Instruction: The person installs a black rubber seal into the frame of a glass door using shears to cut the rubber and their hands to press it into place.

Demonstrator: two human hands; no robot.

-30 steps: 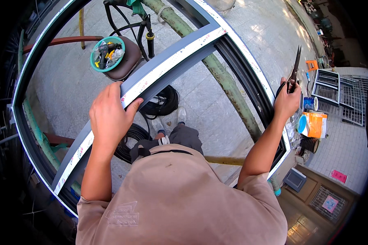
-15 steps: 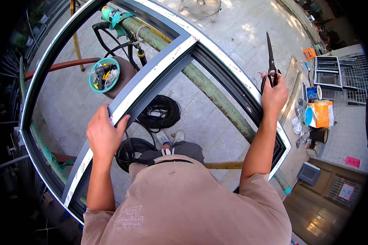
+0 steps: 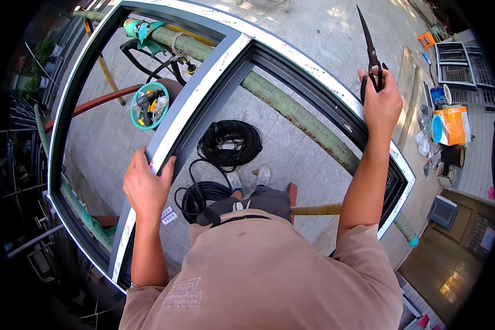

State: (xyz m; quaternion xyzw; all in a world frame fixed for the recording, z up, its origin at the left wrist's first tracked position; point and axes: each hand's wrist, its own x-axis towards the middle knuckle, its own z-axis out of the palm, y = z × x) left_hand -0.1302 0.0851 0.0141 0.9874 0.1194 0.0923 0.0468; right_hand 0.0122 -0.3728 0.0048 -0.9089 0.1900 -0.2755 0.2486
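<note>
A large window frame (image 3: 308, 69) with dark grey profiles and white printed film spreads in front of me, lying across green pipes. My left hand (image 3: 147, 184) wraps round its middle bar (image 3: 195, 104), thumb on the near side and fingers over the far side. Above the frame's right side, my right hand (image 3: 382, 104) grips a pair of black scissors (image 3: 372, 52) by the handles. Their long blades point away from me and look closed. Where my right forearm crosses the frame, it hides part of that side.
Beneath the frame run a thick green pipe (image 3: 297, 118) and coils of black cable (image 3: 230, 143) on the floor. A teal basin (image 3: 149, 125) with a power drill (image 3: 146, 103) stands to the left. At right are an orange bag (image 3: 454, 125) and stacked frames (image 3: 455, 65).
The view has shifted, so the frame and floor things sit farther right. My right hand and the scissors appear higher and farther right. The left hand stays on the middle bar.
</note>
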